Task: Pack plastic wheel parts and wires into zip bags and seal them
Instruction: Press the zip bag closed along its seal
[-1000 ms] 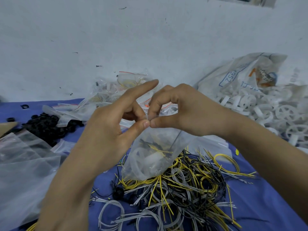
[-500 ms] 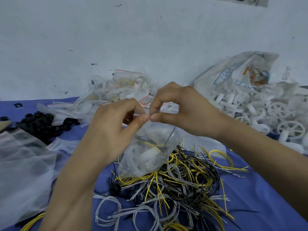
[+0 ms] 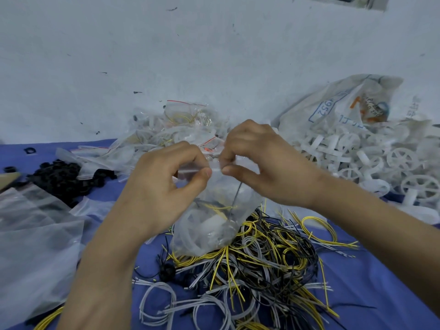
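A clear zip bag (image 3: 209, 225) hangs between my hands above the wire pile, holding white plastic wheel parts and yellow and black wires. My left hand (image 3: 164, 184) pinches the bag's top strip between thumb and curled fingers. My right hand (image 3: 259, 160) pinches the same strip just to the right, thumb below and fingers above. The two thumbs nearly touch at the strip's middle. Loose yellow, black and grey wires (image 3: 250, 270) lie heaped on the blue cloth below the bag.
White plastic wheels (image 3: 371, 160) spill from a large printed sack (image 3: 338, 110) at right. Filled zip bags (image 3: 171, 134) are piled against the wall. Black rings (image 3: 62, 177) lie at left, beside empty clear bags (image 3: 31, 239). Blue cloth (image 3: 371, 282) covers the table.
My left index finger has curled down from pointing up. Both hands have lowered slightly with the bag, and the pinch now sits on the top strip with the thumbs a little apart.
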{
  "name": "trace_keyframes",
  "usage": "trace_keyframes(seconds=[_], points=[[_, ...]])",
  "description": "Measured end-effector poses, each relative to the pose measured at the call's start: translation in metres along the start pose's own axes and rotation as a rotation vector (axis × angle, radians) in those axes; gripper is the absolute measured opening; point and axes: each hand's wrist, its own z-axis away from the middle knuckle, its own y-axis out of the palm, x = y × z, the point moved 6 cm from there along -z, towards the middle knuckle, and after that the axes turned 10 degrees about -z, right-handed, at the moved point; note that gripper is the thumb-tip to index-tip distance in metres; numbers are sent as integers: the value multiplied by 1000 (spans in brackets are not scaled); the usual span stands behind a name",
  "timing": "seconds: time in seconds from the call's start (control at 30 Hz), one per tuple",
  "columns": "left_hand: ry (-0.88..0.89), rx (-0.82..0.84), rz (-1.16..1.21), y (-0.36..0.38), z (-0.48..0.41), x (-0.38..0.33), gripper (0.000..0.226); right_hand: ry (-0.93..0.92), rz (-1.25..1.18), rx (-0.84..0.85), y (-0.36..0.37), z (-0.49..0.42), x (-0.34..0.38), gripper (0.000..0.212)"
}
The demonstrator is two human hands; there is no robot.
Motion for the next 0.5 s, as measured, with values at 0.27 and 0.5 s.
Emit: trace_keyframes(seconds=[0.27,0.5], points=[[-14,-9,61,-1,0,4,10,-8,41,-16,4,6,2,9],[18,40,-1,-2,0,3,12,-82,147,-15,16,7,11,12]])
